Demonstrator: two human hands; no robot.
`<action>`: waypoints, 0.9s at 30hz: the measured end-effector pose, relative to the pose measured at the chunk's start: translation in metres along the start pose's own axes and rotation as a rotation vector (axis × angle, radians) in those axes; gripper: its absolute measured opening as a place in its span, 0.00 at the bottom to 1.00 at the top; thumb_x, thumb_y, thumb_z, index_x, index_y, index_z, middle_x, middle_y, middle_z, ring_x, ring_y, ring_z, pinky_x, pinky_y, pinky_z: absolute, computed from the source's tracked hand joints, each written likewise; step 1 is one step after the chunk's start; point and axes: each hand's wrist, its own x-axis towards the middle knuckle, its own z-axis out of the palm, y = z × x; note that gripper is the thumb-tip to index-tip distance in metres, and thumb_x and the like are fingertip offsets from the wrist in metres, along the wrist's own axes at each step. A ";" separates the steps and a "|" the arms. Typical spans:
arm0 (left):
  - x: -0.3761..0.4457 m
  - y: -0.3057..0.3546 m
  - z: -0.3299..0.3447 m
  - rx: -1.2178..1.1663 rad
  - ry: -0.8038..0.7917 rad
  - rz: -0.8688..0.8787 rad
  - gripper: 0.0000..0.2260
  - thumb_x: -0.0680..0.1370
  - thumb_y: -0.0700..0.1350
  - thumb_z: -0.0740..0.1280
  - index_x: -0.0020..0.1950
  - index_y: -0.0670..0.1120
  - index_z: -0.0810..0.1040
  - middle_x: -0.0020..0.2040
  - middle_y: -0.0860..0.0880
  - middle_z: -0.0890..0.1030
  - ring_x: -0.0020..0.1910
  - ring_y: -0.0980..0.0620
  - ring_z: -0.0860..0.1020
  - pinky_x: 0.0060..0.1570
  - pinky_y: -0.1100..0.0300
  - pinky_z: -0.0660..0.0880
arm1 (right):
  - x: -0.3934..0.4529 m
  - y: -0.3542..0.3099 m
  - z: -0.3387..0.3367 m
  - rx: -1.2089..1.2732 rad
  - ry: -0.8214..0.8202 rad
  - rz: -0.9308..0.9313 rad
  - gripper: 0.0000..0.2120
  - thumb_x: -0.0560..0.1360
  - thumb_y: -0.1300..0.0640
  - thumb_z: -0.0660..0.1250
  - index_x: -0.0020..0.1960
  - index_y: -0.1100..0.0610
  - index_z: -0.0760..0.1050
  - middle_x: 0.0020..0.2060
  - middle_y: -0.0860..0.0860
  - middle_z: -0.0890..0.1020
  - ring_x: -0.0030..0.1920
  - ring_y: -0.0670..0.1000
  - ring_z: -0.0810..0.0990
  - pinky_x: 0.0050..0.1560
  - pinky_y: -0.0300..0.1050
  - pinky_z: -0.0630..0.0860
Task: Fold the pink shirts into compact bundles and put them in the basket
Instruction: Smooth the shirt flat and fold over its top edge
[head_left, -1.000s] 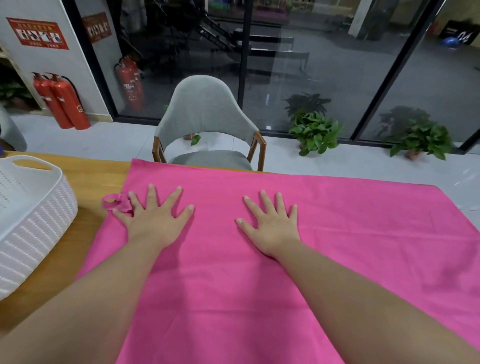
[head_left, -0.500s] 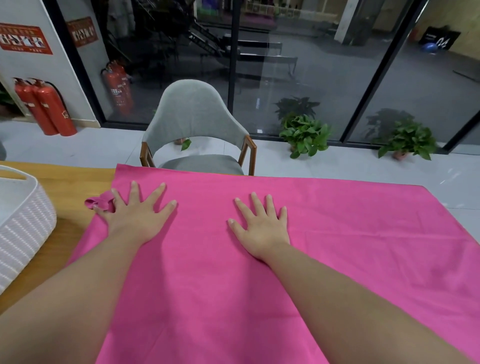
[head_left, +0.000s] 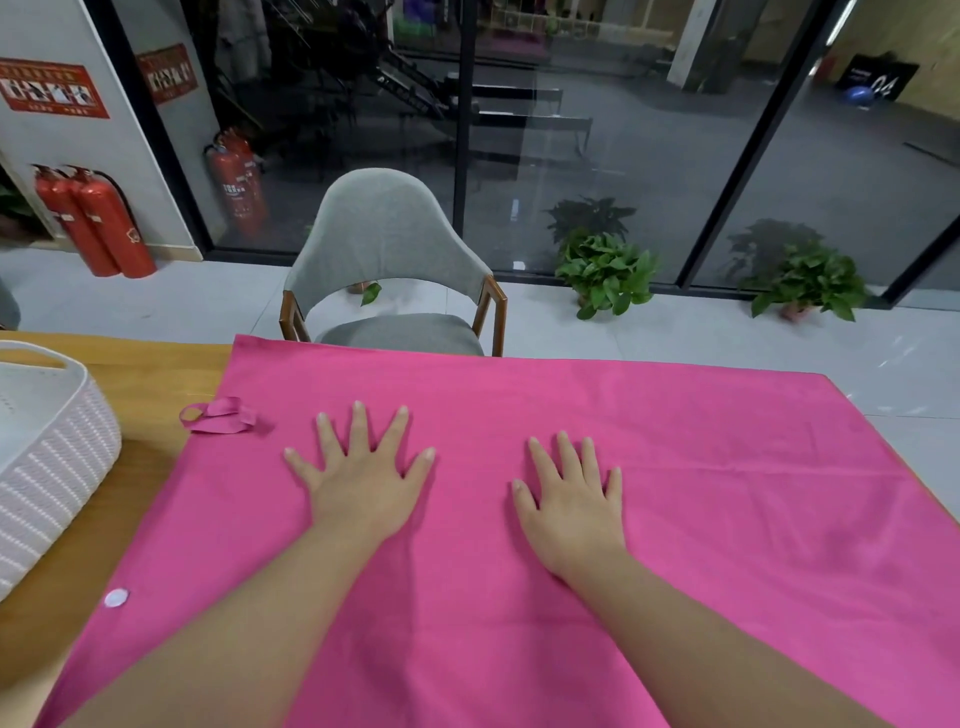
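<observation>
A large pink cloth (head_left: 701, 493) lies spread flat over most of the wooden table (head_left: 156, 379). My left hand (head_left: 363, 478) presses flat on it with fingers spread, a little left of centre. My right hand (head_left: 571, 504) lies flat beside it, fingers straight. A small pink loop (head_left: 218, 415) sticks out at the cloth's left edge, left of my left hand and apart from it. A white round tag (head_left: 116, 597) sits on the near left edge. The white woven basket (head_left: 57, 467) stands at the table's left side.
A grey chair (head_left: 384, 270) with wooden arms stands behind the table's far edge. Beyond it are glass walls, two potted plants (head_left: 608, 275) on the floor, and red fire extinguishers (head_left: 93, 223) at the far left.
My left hand has slid right along the cloth, away from the pink loop it was touching. The right hand stays flat in about the same spot. The view has shifted a little.
</observation>
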 end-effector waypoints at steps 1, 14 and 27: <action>0.000 0.000 0.004 -0.003 0.014 -0.002 0.29 0.75 0.70 0.38 0.75 0.65 0.38 0.78 0.49 0.38 0.75 0.37 0.36 0.66 0.29 0.39 | -0.001 0.004 0.003 -0.008 -0.004 0.007 0.27 0.80 0.40 0.45 0.77 0.44 0.44 0.77 0.48 0.43 0.76 0.53 0.37 0.73 0.59 0.36; -0.101 0.073 0.006 -0.034 -0.011 0.327 0.26 0.79 0.64 0.38 0.76 0.62 0.39 0.77 0.52 0.36 0.75 0.45 0.33 0.68 0.38 0.33 | -0.100 0.050 -0.009 0.029 -0.014 -0.077 0.37 0.69 0.38 0.31 0.77 0.44 0.45 0.77 0.46 0.43 0.76 0.51 0.36 0.71 0.56 0.33; -0.192 0.029 0.047 0.000 0.025 0.315 0.34 0.67 0.66 0.26 0.73 0.60 0.35 0.77 0.55 0.40 0.74 0.57 0.37 0.74 0.49 0.40 | -0.227 0.199 -0.009 -0.034 -0.009 0.165 0.41 0.64 0.33 0.25 0.76 0.39 0.42 0.77 0.43 0.42 0.76 0.49 0.38 0.74 0.54 0.39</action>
